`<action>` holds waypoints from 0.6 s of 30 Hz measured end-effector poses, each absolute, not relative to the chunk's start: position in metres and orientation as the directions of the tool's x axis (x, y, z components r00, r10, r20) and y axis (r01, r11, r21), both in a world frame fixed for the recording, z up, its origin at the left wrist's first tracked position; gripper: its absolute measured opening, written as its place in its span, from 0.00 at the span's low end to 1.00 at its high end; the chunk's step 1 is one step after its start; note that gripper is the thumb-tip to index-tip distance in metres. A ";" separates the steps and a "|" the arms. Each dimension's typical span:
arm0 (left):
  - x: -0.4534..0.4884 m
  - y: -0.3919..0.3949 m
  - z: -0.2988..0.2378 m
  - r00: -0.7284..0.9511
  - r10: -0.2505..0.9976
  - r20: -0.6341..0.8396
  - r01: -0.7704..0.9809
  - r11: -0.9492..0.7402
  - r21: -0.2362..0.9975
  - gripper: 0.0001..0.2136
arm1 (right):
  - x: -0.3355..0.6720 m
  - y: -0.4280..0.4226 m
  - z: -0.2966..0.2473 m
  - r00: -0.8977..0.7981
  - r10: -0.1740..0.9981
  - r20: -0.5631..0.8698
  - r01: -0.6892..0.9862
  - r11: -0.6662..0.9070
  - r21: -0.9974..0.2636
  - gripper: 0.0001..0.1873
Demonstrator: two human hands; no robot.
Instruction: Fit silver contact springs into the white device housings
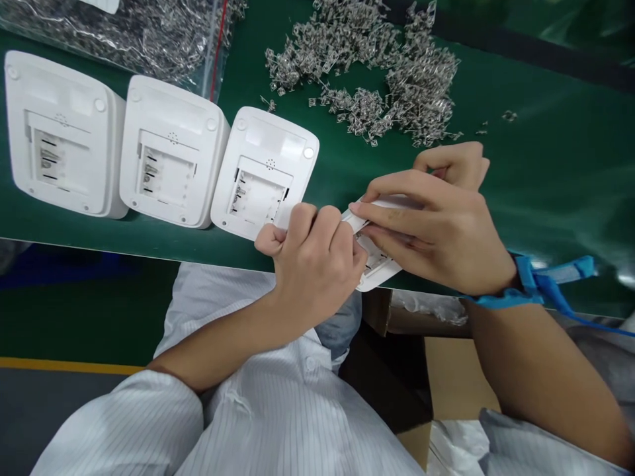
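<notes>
A white plastic housing (380, 276) with an open battery compartment lies at the table's front edge, mostly covered by my hands. My left hand (320, 261) is closed with curled fingers at the housing's left side, index finger and hidden thumb against its edge. Over the compartment is my right hand (431, 228), its thumb and fingertips brought together at the housing; anything tiny between them is hidden. Left of my hands, a similar white housing (292, 142) rests with its battery compartment facing up, small metal contacts showing along the compartment's left side.
Two more white housings (171, 106) (54, 86) stand in a row to the left. Small metal battery contacts (421, 86) lie heaped at the back, beside a clear bag (163, 39) of metal parts. A blue wrist strap (533, 281) trails rightward. Below is a cardboard box (459, 373).
</notes>
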State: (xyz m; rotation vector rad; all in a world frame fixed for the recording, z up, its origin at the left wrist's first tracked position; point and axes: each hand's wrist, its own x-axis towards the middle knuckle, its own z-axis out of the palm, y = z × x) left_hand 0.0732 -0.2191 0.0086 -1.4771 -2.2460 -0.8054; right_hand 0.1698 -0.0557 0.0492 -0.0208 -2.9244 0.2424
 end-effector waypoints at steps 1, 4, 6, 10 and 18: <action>0.073 -0.219 0.009 -0.403 0.727 0.556 0.915 0.306 0.263 0.14 | 0.170 -0.056 0.048 -0.976 0.033 0.217 -0.004 0.986 -0.166 0.08; 0.074 -0.219 0.010 -0.386 0.728 0.566 0.923 0.306 0.235 0.14 | 0.169 -0.055 0.047 -0.982 0.040 0.186 0.008 0.986 -0.169 0.09; 0.074 -0.220 0.009 -0.382 0.724 0.574 0.924 0.313 0.219 0.13 | 0.169 -0.054 0.047 -0.988 0.031 0.152 0.004 0.985 -0.175 0.10; 0.075 -0.220 0.008 -0.396 0.716 0.574 0.918 0.311 0.246 0.11 | 0.169 -0.053 0.048 -0.987 0.028 0.160 -0.001 0.984 -0.180 0.11; 0.077 -0.222 0.008 -0.498 0.734 0.462 0.840 0.276 0.467 0.12 | 0.171 -0.058 0.051 -0.991 0.075 0.107 0.058 0.986 -0.154 0.18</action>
